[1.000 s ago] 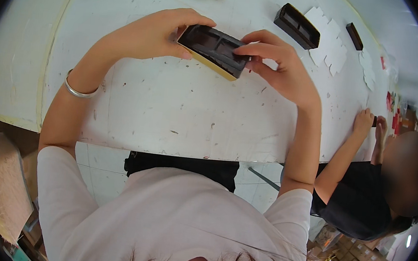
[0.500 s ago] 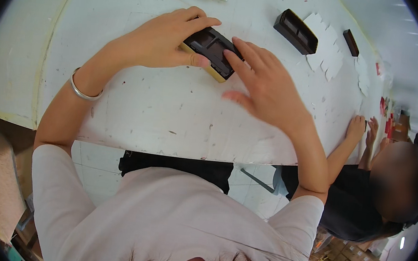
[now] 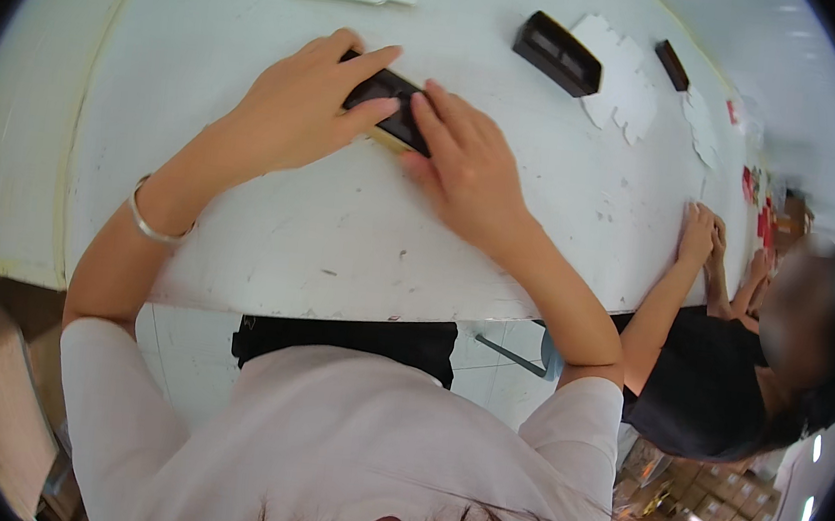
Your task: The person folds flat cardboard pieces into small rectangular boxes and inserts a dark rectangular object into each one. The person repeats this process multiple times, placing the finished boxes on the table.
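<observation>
Both hands are pressing a black tray (image 3: 392, 107) flat on the white bench (image 3: 339, 243), just past the middle toward 12 o'clock. The left hand (image 3: 301, 109) is lying over the tray's 9 o'clock end, fingers spread and flat — thumb along the near edge. The right hand (image 3: 462, 164) is coming in from 4 o'clock, fingertips resting on the tray's near right corner, not pinching. A tan strip is showing under the tray's near edge; what it is I cannot tell.

To seat it well, I judge even downward pressure matters — one hand steadying, the other pressing along the edge, so the tray is not skewing.

Farther off, at 1 o'clock, a second black tray (image 3: 556, 53) is lying beside white card blanks (image 3: 621, 79). At 3 o'clock, another person's hands (image 3: 699, 232) are resting on the bench edge.
</observation>
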`<state>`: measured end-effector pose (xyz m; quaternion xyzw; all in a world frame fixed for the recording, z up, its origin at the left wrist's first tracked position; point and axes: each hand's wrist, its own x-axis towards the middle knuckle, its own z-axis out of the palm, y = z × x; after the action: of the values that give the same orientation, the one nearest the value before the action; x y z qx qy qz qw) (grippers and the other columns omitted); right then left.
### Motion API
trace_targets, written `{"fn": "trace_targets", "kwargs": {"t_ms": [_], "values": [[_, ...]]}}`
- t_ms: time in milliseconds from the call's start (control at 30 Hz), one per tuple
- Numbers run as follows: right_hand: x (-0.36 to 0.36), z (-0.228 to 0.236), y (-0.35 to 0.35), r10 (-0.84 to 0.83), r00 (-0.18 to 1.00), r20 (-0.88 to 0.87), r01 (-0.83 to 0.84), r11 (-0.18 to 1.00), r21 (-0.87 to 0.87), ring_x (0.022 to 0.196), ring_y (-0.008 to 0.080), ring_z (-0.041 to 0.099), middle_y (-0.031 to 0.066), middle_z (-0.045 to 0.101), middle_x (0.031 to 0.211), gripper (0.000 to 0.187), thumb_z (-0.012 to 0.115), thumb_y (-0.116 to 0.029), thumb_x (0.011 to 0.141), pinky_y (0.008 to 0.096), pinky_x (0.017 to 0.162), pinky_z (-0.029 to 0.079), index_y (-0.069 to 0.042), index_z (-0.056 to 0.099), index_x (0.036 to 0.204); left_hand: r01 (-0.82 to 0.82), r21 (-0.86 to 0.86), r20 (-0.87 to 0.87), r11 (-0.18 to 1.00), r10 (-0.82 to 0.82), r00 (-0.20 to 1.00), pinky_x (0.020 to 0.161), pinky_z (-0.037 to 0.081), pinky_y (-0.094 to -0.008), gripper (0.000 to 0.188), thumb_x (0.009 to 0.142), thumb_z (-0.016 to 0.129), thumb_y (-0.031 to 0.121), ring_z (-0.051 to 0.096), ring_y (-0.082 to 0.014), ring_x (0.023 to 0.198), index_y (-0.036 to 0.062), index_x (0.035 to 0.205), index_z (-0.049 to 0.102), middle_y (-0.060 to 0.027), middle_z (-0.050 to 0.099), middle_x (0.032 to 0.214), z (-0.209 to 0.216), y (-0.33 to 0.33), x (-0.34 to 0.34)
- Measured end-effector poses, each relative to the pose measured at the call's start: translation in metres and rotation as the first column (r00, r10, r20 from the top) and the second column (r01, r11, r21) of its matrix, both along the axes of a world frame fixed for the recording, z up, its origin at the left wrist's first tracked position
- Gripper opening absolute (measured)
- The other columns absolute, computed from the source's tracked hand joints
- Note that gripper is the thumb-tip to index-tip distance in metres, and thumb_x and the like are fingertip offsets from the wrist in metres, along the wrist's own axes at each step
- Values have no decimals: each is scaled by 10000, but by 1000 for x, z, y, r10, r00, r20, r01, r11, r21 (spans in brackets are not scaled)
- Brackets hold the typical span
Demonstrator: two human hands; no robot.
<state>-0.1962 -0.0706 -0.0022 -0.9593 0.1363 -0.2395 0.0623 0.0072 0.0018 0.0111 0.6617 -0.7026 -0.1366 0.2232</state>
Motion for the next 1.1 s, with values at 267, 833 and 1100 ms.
{"fn": "trace_targets", "kwargs": {"t_ms": [267,833,1100], "values": [[-17,20,-14,-72,991,115,40,966,256,1099,342,534,175,541,1234,452,699,-61,766,393,930,438,17,542,1182,-12,-37,-501,999,-8,866,680,409,-217,526,885,587,173,454,-85,725,147,1381,414,-31,507,1176,22,-6,19],[-122,16,-248,-577,817,-12,571,812,-123,1132,364,506,200,553,1200,555,625,-435,842,410,925,432,-2,555,1181,-71,-148,-457,986,-4,890,692,391,-249,175,878,608,170,448,-124,730,45,1000,622,-13,599,939,4,-13,24],[-81,34,-144,-523,776,354,504,850,151,1026,341,564,172,580,1123,268,618,-77,829,382,900,448,-5,593,1086,-78,-548,135,833,180,974,962,405,-396,308,843,650,230,513,-283,1120,77,1106,603,-86,586,1188,1,-34,38]]}}
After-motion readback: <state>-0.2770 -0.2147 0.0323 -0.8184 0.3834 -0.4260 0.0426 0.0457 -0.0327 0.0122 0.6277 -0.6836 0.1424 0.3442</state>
